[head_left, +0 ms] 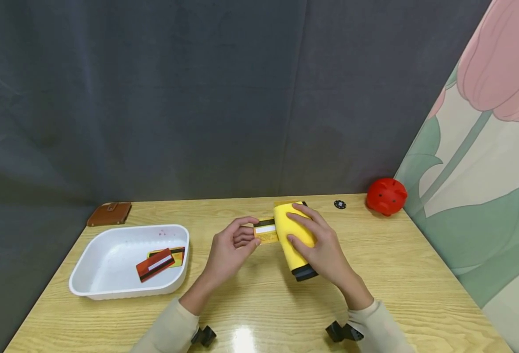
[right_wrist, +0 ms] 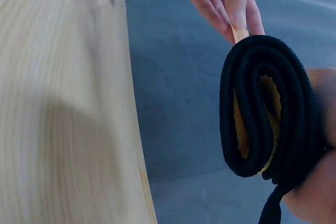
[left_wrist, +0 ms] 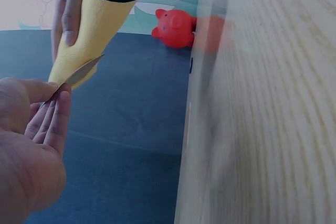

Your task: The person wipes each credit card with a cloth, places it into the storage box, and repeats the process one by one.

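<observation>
My left hand (head_left: 229, 247) pinches a yellow bank card (head_left: 265, 236) with a dark stripe and a white strip between thumb and fingertips. The card's right end meets the side of a rolled-up yellow cloth (head_left: 285, 234) with black edging. My right hand (head_left: 323, 245) grips this roll from its right side, fingers spread round it, above the table. In the right wrist view, the black-edged end (right_wrist: 231, 124) shows several coiled layers with yellow inside. From the left wrist, the card (left_wrist: 81, 72) appears nearly edge-on against the roll.
A white plastic tray (head_left: 109, 295) on the left holds a red card (head_left: 155, 264) lying over other cards. Behind it lies a brown leather wallet (head_left: 109, 214). Farther right on the wooden table (head_left: 400, 274) are a black chip (head_left: 340, 204) and a red piggy bank (head_left: 386, 197).
</observation>
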`<state>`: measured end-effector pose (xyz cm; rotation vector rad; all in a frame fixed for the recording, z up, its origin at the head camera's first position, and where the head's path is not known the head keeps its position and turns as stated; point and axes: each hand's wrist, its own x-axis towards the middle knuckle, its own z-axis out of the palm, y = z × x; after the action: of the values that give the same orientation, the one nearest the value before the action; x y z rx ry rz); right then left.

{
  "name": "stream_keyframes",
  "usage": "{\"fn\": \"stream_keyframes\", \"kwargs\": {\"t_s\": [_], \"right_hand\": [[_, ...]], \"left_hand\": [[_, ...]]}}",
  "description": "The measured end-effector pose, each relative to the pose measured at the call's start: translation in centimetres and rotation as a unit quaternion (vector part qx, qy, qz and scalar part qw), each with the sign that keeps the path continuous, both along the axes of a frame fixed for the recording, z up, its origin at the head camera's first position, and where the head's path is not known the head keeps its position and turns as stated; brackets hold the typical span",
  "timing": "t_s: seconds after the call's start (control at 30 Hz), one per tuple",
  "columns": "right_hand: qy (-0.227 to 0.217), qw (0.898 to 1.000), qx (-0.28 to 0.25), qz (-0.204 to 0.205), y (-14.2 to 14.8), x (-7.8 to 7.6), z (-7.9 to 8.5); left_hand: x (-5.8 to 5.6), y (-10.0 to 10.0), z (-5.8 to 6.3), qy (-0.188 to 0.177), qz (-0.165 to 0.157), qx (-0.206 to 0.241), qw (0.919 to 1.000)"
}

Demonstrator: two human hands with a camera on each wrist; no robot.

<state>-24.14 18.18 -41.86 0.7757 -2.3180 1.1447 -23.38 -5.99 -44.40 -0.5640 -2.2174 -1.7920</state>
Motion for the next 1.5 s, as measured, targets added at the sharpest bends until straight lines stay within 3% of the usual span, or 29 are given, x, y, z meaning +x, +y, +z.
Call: {"fn": "stream_keyframes", "kwargs": {"t_s": [0.27,0.43,0.7,1.03,1.2,1.37,1.5], "right_hand": [[-0.011,0.999,-0.013,-0.049,2.3,-1.0,0.1],[-0.013,0.997,-0.013,-0.072,3.4,-1.4,0.4],[-0.023,0.996,-0.02,-0.079,4.2,-1.8,0.7],[-0.028,0.995,-0.025,-0.093,4.8,-1.8,0.8],[-0.028,0.995,-0.027,-0.096,5.1,-1.8,0.8],[-0.028,0.994,-0.028,-0.1,5.4,-1.9,0.8],[-0.03,0.994,-0.03,-0.098,5.5,-1.9,0.7]], "left_hand": [[0.1,-0.6,0.8,-0.018,0.003,-0.008,0.9998],[0.2,-2.1,1.7,-0.023,0.016,-0.004,0.9996],[1.3,-8.0,2.2,-0.017,0.065,0.0,0.9978],[2.5,-15.2,2.4,-0.012,0.154,-0.07,0.9856],[3.0,-18.0,1.8,-0.02,0.184,-0.087,0.9788],[3.3,-21.0,1.1,-0.067,0.19,-0.063,0.9775],[3.3,-22.9,0.7,-0.101,0.164,-0.035,0.9806]]}}
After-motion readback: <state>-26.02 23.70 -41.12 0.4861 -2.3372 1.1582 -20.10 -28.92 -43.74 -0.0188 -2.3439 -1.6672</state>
